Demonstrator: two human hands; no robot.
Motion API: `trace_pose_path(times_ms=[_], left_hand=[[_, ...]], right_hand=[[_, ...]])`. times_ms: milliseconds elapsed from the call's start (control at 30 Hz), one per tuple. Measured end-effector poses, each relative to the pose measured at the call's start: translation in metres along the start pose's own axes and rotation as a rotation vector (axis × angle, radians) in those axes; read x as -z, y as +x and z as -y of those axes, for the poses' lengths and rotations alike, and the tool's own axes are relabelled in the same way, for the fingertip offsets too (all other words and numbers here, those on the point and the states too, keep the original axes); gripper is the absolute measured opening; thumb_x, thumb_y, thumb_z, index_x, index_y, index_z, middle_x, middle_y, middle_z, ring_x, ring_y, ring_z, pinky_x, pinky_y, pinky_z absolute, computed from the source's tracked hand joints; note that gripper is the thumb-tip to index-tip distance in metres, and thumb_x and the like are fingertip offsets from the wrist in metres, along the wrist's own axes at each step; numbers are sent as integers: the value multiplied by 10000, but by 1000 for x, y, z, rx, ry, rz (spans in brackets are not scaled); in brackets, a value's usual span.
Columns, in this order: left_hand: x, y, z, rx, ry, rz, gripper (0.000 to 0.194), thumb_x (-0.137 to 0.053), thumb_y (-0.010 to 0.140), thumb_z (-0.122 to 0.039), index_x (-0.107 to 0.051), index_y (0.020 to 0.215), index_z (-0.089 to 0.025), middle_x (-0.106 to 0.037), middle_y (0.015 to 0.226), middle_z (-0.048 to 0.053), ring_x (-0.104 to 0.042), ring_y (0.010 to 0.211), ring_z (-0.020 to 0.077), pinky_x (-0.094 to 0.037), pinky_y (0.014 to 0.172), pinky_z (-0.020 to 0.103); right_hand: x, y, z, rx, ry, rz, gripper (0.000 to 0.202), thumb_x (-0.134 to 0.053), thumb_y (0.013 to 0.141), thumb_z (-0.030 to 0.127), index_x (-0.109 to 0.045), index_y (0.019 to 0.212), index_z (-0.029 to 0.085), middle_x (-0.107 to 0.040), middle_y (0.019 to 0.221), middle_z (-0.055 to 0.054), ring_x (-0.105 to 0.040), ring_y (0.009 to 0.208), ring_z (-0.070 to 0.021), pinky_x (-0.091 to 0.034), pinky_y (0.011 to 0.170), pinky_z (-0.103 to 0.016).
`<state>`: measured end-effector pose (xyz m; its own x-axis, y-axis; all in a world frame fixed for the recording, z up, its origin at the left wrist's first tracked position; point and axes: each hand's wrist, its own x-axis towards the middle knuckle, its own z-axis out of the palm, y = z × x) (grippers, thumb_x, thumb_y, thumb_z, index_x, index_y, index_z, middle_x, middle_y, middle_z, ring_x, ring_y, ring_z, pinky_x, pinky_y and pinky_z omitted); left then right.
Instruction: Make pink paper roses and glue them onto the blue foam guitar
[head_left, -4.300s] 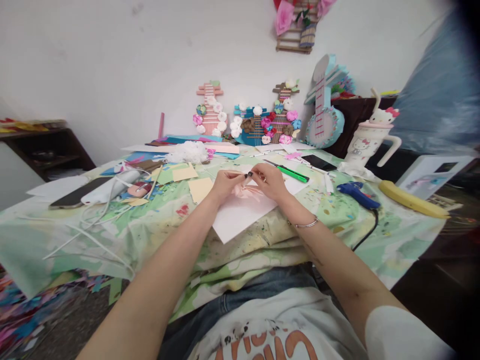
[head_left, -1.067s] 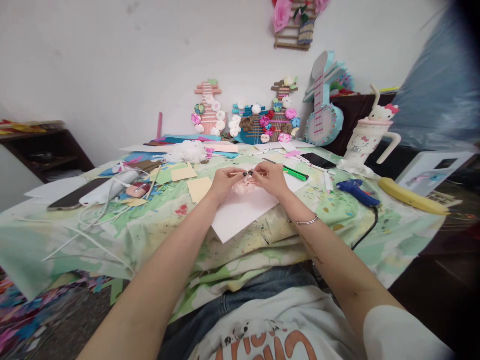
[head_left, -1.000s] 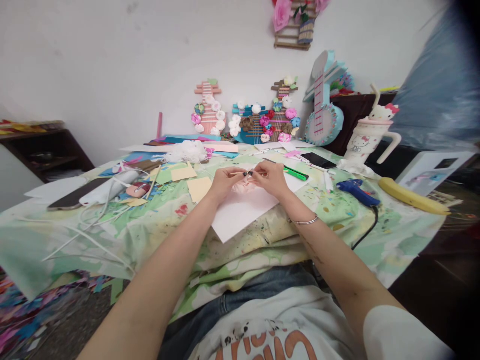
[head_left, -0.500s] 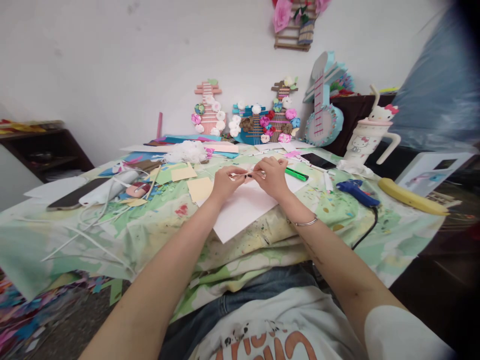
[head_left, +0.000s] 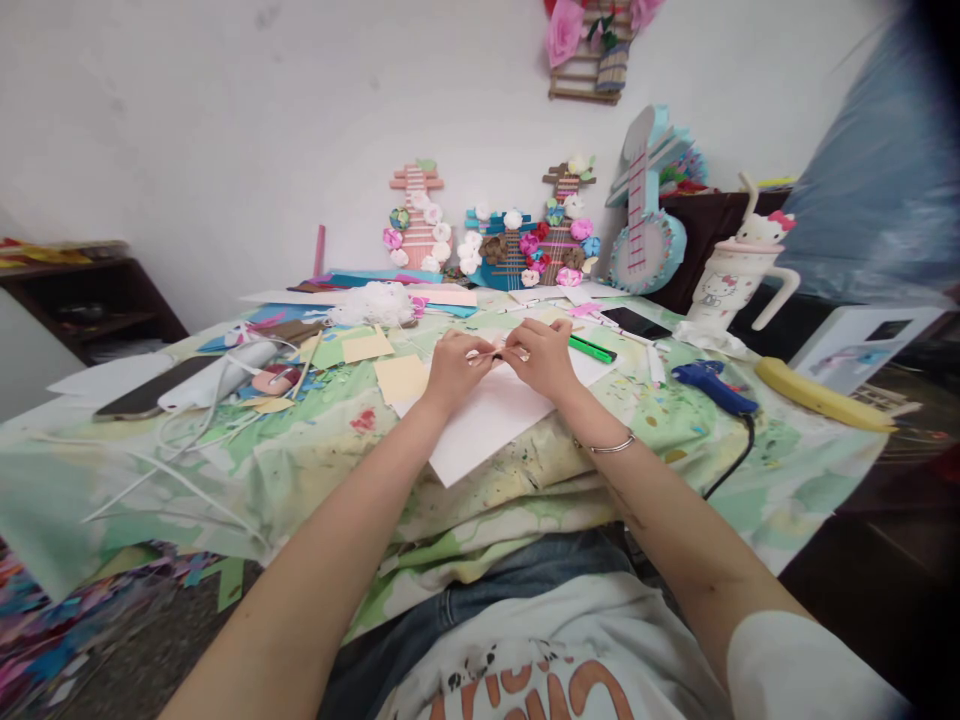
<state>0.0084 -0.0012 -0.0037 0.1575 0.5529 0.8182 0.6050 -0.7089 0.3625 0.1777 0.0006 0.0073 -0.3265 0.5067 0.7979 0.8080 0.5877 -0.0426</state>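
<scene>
My left hand (head_left: 456, 368) and my right hand (head_left: 543, 358) meet above a white sheet of paper (head_left: 480, 435) on the cloth-covered table. The fingertips of both hands are pinched together around something small and pale, too small to make out. A green cutter (head_left: 593, 348) lies just right of my right hand. Yellow paper pieces (head_left: 401, 380) rest to the left of my left hand. The white sheet is partly hidden under both hands.
A blue glue gun (head_left: 714, 386), a banana (head_left: 821, 394) and a tumbler (head_left: 731, 285) stand or lie at the right. At the left are a white power strip (head_left: 217, 377) and a dark phone (head_left: 154, 388). Flower-decorated paper instruments (head_left: 416, 225) line the wall.
My left hand's fingers have shifted slightly, and the fingertips of both hands have changed their pinch a little. The objects on the table have not moved.
</scene>
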Motion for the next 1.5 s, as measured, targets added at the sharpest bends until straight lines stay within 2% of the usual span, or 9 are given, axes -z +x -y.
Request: trace_pose_path(times_ms=[267,467,567,733,833,1100,1333,1500], left_hand=[[-2,1,5,-20,85,29,45,-662,722,-174,-696,744,-192,-718,776,29,-574,821,207,-435,755,334],[-3,1,8,-23,103,29,71,-661,736,-174,-717,758,-211,-720,760,31,-554,820,216,-412,763,367],[-4,1,9,-47,132,41,92,-654,753,-184,-727,764,-239,-720,749,18,-547,816,214,-392,765,379],[-3,1,9,-124,197,78,110,-642,775,-191,-728,778,-259,-733,790,5,-538,869,227,-349,781,401],[-2,1,7,-197,249,83,99,-636,787,-214,-725,777,-256,-736,813,8,-532,906,238,-325,775,408],[-1,1,-6,-363,318,69,192,-548,857,-207,-695,743,-254,-732,819,5,-533,934,225,-284,797,425],[1,1,-13,-350,310,168,289,-444,904,-182,-679,766,-278,-722,881,5,-528,981,222,-263,861,453],[1,1,-13,-296,310,156,261,-456,888,-161,-674,777,-253,-714,866,41,-528,975,234,-270,861,456]], right_hand=[[1,0,2,3,4,50,83,-520,812,245,-580,827,190,-643,868,-34,-526,829,-194,-179,774,-359],[2,0,3,13,37,46,266,-464,843,155,-569,1071,242,-641,990,-26,-518,948,-202,-201,774,-353],[-1,1,-2,23,65,42,287,-466,830,101,-632,1002,261,-642,1013,-23,-515,956,-204,-206,777,-361],[-3,3,-10,54,168,84,276,-477,782,52,-683,776,235,-660,918,-19,-526,889,-200,-239,749,-347],[0,5,-10,37,214,101,240,-491,766,64,-677,755,214,-661,853,-30,-528,849,-201,-269,725,-332],[-2,8,-9,-2,313,-53,169,-491,720,69,-623,720,174,-595,722,-46,-516,739,-182,-368,689,-292],[-4,7,-7,-94,286,-37,197,-439,706,49,-577,733,188,-589,782,-44,-528,744,-171,-395,685,-279],[-1,7,-5,-71,279,-45,213,-405,735,57,-567,790,183,-578,827,-56,-527,789,-179,-396,718,-292]])
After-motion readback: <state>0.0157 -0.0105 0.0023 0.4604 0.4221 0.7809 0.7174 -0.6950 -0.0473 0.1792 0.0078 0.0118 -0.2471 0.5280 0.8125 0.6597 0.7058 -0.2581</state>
